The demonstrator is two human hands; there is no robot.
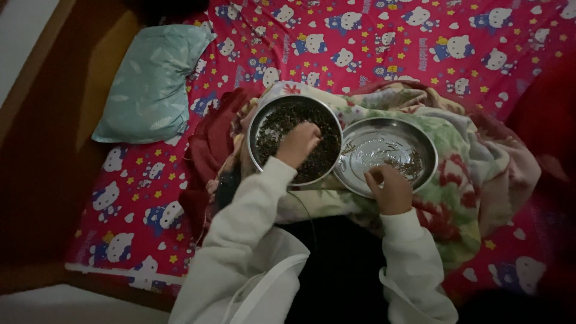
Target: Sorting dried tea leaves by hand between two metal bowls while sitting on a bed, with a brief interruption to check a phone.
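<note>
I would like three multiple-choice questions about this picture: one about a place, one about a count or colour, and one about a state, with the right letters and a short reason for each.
1. Where is the left hand?
A. in the bowl of dark bits
B. on the pillow
C. on the floor

2. How many round metal dishes are there?
A. one
B. two
C. four

3. How full is the metal plate by the right hand?
A. heaped full
B. covered by a lid
C. mostly bare, a few bits only

Answers:
1 A, the hand rests among the dark bits.
2 B, the bowl and plate lie side by side on the flowered blanket.
3 C, its shiny bottom shows.
</note>
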